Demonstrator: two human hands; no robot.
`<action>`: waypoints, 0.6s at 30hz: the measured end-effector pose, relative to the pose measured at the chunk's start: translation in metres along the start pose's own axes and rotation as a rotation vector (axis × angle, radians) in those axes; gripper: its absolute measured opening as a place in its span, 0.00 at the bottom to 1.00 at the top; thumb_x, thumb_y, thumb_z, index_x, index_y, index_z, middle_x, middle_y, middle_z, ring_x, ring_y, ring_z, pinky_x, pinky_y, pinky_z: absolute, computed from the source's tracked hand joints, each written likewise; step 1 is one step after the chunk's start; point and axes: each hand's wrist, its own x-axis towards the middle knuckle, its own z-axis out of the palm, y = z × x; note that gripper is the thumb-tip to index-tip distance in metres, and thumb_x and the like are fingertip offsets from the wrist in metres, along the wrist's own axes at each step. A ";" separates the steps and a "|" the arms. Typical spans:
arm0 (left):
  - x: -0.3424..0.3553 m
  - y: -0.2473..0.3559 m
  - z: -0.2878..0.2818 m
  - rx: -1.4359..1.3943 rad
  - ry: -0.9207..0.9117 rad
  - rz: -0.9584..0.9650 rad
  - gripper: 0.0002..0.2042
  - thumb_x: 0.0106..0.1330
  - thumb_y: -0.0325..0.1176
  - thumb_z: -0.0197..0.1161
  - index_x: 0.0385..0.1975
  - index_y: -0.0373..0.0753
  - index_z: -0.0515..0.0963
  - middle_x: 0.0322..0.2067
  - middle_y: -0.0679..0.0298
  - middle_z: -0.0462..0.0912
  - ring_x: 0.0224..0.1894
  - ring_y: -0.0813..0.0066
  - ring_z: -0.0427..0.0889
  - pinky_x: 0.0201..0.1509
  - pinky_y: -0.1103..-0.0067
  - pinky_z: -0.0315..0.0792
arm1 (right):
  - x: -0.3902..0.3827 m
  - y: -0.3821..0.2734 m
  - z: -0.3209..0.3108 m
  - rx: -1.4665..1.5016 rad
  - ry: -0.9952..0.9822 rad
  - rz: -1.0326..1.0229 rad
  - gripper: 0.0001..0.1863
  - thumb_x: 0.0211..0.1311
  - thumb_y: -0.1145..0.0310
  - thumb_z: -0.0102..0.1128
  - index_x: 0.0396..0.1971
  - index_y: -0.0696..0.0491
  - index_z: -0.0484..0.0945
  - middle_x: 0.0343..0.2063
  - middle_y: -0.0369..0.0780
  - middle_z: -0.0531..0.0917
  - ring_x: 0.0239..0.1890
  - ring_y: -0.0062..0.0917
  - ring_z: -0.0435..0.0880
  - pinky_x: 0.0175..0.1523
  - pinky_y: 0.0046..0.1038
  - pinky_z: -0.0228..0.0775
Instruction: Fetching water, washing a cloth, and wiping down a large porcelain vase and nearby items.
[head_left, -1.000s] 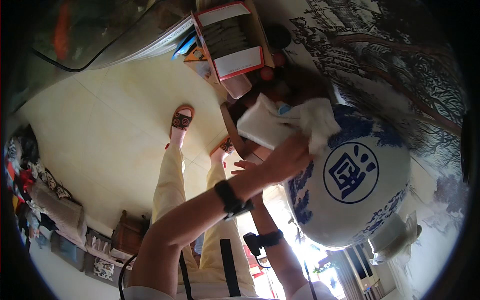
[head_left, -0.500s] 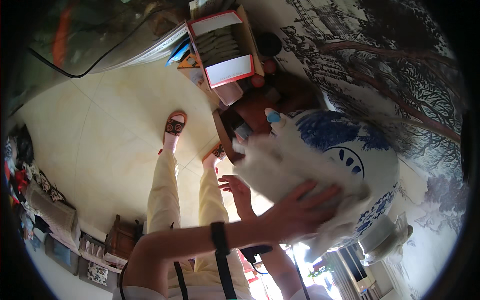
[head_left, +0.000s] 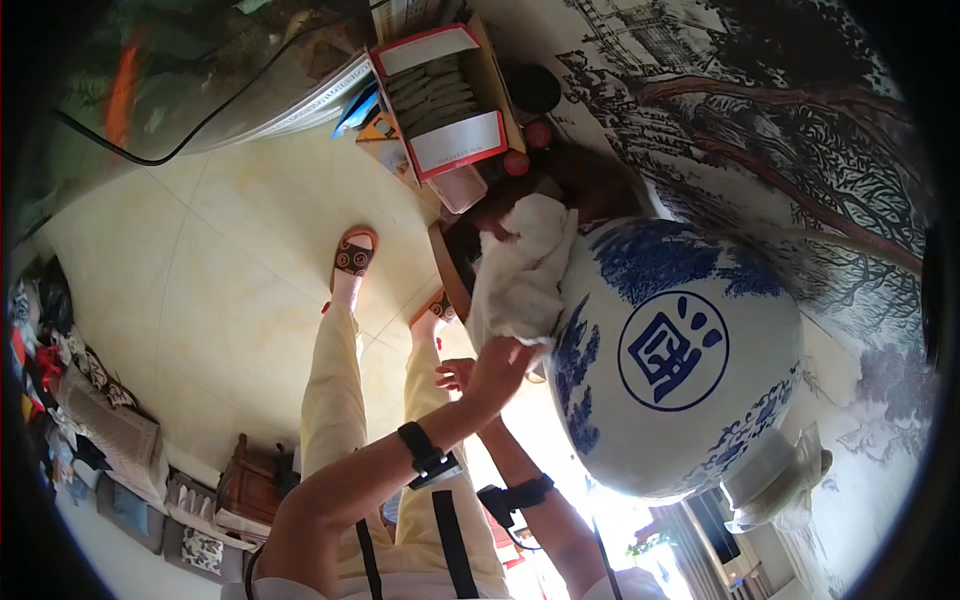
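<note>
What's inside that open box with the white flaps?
The open box holds greyish-green packets, packed closely in a row. Anything beneath them is covered, and what the packets contain can't be seen.

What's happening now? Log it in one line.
left hand: grips white cloth | right hand: partly hidden | cloth: beside blue-and-white jar

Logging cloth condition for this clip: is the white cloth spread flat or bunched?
Bunched: the white cloth shows overlapping folds and creases above the left hand.
</note>
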 end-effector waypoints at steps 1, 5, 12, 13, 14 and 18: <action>0.010 -0.009 0.009 -0.148 0.084 0.065 0.13 0.61 0.39 0.54 0.27 0.32 0.71 0.26 0.52 0.73 0.31 0.58 0.73 0.37 0.71 0.66 | 0.000 -0.001 -0.008 0.235 0.004 0.008 0.19 0.63 0.62 0.43 0.47 0.63 0.65 0.40 0.48 0.76 0.39 0.31 0.78 0.41 0.28 0.70; 0.049 -0.038 0.008 -0.143 0.242 0.153 0.11 0.62 0.35 0.50 0.25 0.34 0.72 0.19 0.61 0.73 0.23 0.80 0.70 0.27 0.80 0.65 | -0.005 0.001 -0.019 -0.333 0.154 -0.147 0.13 0.64 0.67 0.45 0.42 0.60 0.70 0.34 0.42 0.79 0.35 0.26 0.79 0.39 0.25 0.70; 0.084 -0.058 -0.047 -0.652 0.160 0.015 0.13 0.65 0.37 0.52 0.17 0.44 0.66 0.16 0.79 0.59 0.20 0.93 0.57 0.23 0.87 0.55 | -0.013 -0.048 0.001 -0.178 0.091 -0.073 0.13 0.64 0.64 0.45 0.39 0.57 0.72 0.34 0.40 0.79 0.32 0.22 0.79 0.38 0.21 0.69; 0.078 -0.047 -0.043 -0.754 0.115 0.086 0.10 0.66 0.34 0.50 0.21 0.45 0.68 0.19 0.81 0.62 0.22 0.95 0.58 0.26 0.90 0.55 | -0.014 -0.048 -0.004 -0.183 0.086 -0.076 0.15 0.64 0.60 0.46 0.40 0.57 0.72 0.35 0.41 0.79 0.33 0.22 0.79 0.39 0.21 0.68; 0.071 -0.030 -0.045 -0.928 -0.033 0.026 0.05 0.66 0.32 0.50 0.28 0.43 0.70 0.25 0.77 0.67 0.29 0.92 0.65 0.34 0.89 0.61 | -0.014 -0.047 -0.006 -0.178 0.090 -0.077 0.15 0.64 0.60 0.46 0.40 0.57 0.72 0.35 0.41 0.79 0.33 0.22 0.79 0.39 0.21 0.68; 0.083 0.000 -0.041 -1.058 -0.161 0.075 0.11 0.64 0.30 0.51 0.45 0.37 0.66 0.41 0.67 0.70 0.46 0.82 0.68 0.50 0.82 0.63 | -0.014 -0.037 0.000 -0.136 0.075 -0.071 0.16 0.64 0.61 0.46 0.40 0.58 0.72 0.35 0.41 0.79 0.34 0.21 0.78 0.40 0.21 0.68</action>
